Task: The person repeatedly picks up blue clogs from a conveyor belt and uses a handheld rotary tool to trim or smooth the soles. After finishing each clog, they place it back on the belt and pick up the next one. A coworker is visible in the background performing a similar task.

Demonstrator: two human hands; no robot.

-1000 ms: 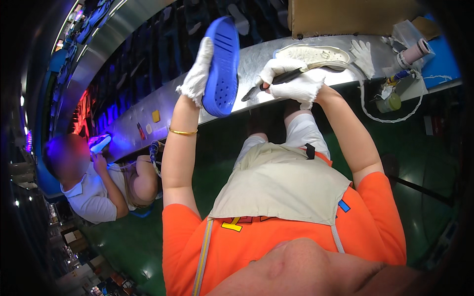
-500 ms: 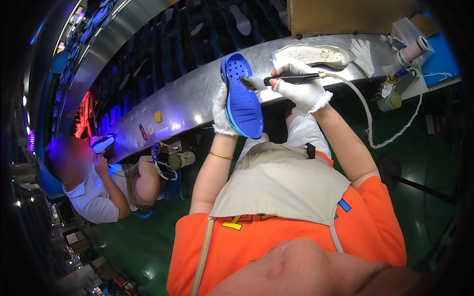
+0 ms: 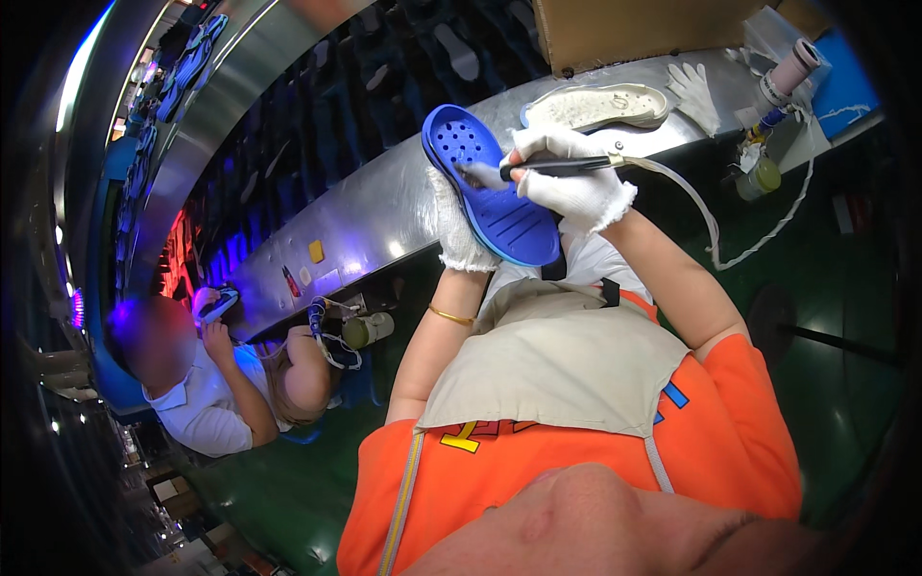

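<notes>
My left hand (image 3: 463, 230), in a white knit glove, is closed around the left edge and underside of a blue shoe sole (image 3: 514, 223). Small holes dot the sole's far end, and grooves cross its near end. My right hand (image 3: 576, 197), also gloved with bare fingertips, grips a brush (image 3: 567, 165) by its black handle. The brush's bristles, somewhat blurred, lie at the sole's upper middle part. A pale hose (image 3: 706, 213) runs from the handle's rear end toward the right. Just beyond my right hand, a white shoe sole (image 3: 597, 106) lies on the metal bench.
A spare white glove (image 3: 693, 98) lies on the metal bench (image 3: 379, 213) beside a cardboard box (image 3: 634, 34). A thread spool (image 3: 793, 67) and a greenish jar (image 3: 760, 180) are at the right. Another person (image 3: 206, 384) sits left, holding a shoe piece. Dark machinery with soles runs behind.
The blue sole has tilted, its near end swinging right and its far end slightly left. My left hand moved right with it. The brush stays in my right hand, and the whole view has shifted.
</notes>
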